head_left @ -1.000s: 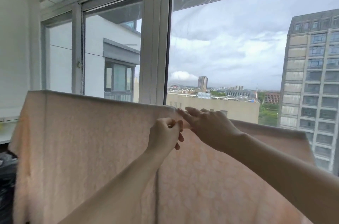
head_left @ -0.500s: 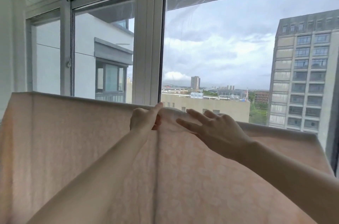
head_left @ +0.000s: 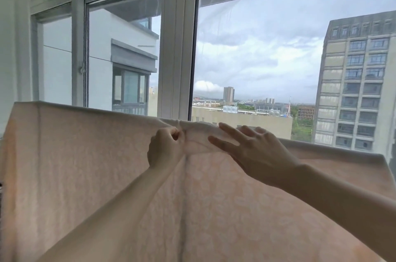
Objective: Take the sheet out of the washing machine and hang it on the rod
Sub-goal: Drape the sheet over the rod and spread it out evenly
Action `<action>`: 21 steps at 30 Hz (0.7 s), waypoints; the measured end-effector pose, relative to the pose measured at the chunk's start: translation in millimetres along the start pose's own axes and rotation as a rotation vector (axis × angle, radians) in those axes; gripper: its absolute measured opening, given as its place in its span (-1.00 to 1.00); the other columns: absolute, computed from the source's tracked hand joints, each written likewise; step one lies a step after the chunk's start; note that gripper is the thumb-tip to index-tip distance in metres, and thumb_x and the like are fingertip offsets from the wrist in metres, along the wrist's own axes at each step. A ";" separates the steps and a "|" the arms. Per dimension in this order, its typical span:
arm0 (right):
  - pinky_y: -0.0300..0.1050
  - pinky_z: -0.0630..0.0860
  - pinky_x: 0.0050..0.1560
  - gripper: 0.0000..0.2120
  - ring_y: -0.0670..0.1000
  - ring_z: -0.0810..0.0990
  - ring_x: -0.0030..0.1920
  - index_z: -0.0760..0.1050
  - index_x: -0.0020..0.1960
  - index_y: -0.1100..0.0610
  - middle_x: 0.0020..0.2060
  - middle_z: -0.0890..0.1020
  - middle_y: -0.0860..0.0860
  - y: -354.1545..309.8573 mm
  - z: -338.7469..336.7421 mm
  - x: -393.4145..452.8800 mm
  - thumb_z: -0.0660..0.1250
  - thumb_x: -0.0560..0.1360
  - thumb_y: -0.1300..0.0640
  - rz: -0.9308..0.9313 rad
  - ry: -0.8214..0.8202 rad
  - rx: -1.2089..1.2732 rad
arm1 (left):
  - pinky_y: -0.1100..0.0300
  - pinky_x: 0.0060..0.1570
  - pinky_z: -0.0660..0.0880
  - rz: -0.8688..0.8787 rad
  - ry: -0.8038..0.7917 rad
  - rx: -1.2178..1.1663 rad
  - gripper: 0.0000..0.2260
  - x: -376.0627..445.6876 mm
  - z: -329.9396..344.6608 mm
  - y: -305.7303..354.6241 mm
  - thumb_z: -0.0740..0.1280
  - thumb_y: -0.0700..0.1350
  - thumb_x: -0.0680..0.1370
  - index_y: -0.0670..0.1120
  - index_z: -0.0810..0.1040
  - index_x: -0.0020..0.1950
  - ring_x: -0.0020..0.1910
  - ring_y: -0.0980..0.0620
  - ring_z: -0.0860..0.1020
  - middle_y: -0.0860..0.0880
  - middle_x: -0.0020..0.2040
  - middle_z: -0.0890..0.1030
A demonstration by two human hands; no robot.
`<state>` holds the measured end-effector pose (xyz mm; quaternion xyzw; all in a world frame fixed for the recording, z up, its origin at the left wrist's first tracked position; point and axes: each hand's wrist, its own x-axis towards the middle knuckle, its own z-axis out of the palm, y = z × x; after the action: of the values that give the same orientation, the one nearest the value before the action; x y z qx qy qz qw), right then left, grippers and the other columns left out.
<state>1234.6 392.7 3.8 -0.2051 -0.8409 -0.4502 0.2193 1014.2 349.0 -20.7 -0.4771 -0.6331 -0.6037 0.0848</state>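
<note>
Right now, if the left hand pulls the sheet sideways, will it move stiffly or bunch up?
Probably it bunches: the sheet hangs limp and already gathers into folds where the left hand pinches it. It seems light and thin, since daylight glows through it. It may slide easily along its top edge.

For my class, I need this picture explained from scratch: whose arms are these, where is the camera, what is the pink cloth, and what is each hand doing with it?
There is no machine here: a person works with two bare hands. The single picture comes from a wide-angle camera worn on the person's head, looking forward over the arms, which is why they reach in from the bottom.

The pale pink cloth is the sheet, already draped over a rod that it hides. Behind it stands a window with city buildings beyond.

The left hand has a curled grip on a bunched fold at the sheet's top edge. The right hand lies beside it with straight, spread fingers resting on the same bunched part, seemingly to smooth it.
</note>
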 end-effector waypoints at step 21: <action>0.02 0.59 -0.05 -0.40 0.15 0.49 0.23 -0.09 0.57 0.00 0.48 0.25 0.09 -30.6 37.9 94.0 0.12 0.62 0.09 -0.008 -0.082 0.043 | 0.17 -0.46 0.43 -0.162 -0.184 -0.381 -0.63 15.2 -0.8 -19.1 0.28 -0.07 0.61 -0.20 0.54 -0.36 -0.59 0.01 0.44 -0.07 -0.51 0.52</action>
<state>1134.0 423.1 16.5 -0.2154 -0.8594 -0.4241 0.1874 992.3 359.5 -23.2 -0.4852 -0.5489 -0.6710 -0.1139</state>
